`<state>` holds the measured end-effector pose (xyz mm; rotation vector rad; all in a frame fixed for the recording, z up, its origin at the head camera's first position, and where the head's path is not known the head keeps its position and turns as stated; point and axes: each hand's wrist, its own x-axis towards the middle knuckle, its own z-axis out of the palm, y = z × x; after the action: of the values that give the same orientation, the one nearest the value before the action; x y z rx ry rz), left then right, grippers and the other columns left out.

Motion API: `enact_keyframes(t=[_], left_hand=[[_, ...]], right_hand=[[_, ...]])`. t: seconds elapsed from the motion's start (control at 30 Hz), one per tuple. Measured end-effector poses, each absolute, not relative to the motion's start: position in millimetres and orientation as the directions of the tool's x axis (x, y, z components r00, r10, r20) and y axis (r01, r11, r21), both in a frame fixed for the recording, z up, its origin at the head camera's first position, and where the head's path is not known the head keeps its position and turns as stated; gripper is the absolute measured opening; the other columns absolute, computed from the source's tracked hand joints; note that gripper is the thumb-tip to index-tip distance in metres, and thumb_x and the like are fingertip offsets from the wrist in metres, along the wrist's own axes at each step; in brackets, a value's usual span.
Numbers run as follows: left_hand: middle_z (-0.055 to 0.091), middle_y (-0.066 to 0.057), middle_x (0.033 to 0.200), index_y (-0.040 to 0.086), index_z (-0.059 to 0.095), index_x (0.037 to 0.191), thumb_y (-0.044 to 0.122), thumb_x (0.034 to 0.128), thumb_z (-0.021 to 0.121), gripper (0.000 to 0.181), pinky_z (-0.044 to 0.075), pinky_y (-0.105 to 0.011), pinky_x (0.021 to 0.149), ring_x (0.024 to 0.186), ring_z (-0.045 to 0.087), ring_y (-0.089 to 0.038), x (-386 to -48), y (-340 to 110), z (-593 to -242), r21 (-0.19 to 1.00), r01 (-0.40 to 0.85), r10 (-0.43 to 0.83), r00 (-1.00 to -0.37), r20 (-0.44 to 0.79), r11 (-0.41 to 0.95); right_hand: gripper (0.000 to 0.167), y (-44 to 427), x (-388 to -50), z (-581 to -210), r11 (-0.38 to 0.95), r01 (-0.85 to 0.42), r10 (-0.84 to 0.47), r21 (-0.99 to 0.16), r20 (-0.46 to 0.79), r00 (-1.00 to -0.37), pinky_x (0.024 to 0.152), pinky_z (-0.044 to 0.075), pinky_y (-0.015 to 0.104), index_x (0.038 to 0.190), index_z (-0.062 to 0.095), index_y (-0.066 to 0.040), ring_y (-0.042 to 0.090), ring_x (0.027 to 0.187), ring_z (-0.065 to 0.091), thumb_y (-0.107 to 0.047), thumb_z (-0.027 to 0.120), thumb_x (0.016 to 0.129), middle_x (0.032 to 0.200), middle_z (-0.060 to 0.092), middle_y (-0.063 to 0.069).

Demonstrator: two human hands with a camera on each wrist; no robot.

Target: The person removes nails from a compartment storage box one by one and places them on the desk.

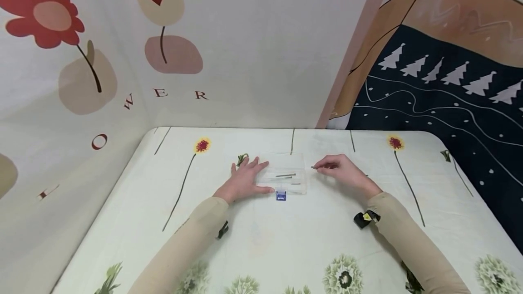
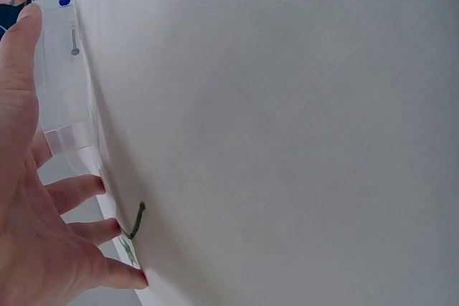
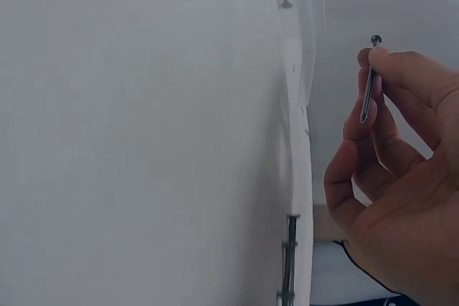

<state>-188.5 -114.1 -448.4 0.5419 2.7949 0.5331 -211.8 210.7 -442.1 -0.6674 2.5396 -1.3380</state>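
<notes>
A clear plastic compartment box (image 1: pixel 302 189) with a blue latch (image 1: pixel 281 195) lies on the table, holding several nails (image 1: pixel 286 175). My left hand (image 1: pixel 244 180) rests at the box's left side, fingers spread. Its thumb is by the front edge; in the left wrist view other fingertips touch the tabletop. Right of the box, my right hand (image 1: pixel 341 168) pinches a single nail (image 3: pixel 370 87) between thumb and fingertips. The right wrist view shows that nail's round head upward and its point downward.
More nails (image 3: pixel 289 259) lie on the table near the right hand, mostly hidden by it in the head view. A flower-printed cloth (image 1: pixel 261 235) covers the table. Printed curtains (image 1: pixel 261 58) hang behind it and at the sides.
</notes>
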Motion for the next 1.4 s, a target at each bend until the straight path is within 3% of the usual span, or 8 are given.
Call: enact_keyframes(t=[0.17,0.53,1.4], left_hand=[[0.024,-0.016,0.156,0.021,0.038,0.150,0.065,0.0770,0.068,0.090,0.006,-0.071,0.105,0.143,0.010,-0.043,-188.8,-113.6,-448.5,0.392,0.308,0.397,-0.902,-0.169,0.867],[0.024,-0.017,0.156,0.021,0.038,0.150,0.065,0.0768,0.069,0.091,0.006,-0.071,0.104,0.142,0.011,-0.044,-188.4,-112.9,-448.5,0.392,0.307,0.397,-0.902,-0.170,0.867],[0.025,-0.017,0.155,0.021,0.038,0.150,0.065,0.0772,0.068,0.090,0.007,-0.071,0.104,0.142,0.012,-0.044,-187.6,-113.5,-447.0,0.391,0.314,0.402,-0.900,-0.169,0.865]], right_hand=[[0.016,224.6,-211.3,-440.5,0.499,-0.294,-0.471,-0.815,0.029,-0.882,0.076,0.047,0.027,0.105,0.071,0.005,0.017,0.086,0.058,0.001,0.063,0.092,0.102,0.069,0.016],[0.016,259.0,-205.8,-439.8,0.522,-0.241,-0.436,-0.818,-0.013,-0.900,0.061,0.047,0.025,0.105,0.073,-0.001,0.017,0.072,0.056,-0.008,0.067,0.092,0.093,0.068,0.008],[0.016,309.2,-197.3,-448.4,0.603,-0.264,-0.395,-0.753,0.005,-0.919,0.066,0.047,0.022,0.104,0.073,0.000,0.008,0.079,0.056,-0.008,0.066,0.091,0.100,0.070,0.012]])
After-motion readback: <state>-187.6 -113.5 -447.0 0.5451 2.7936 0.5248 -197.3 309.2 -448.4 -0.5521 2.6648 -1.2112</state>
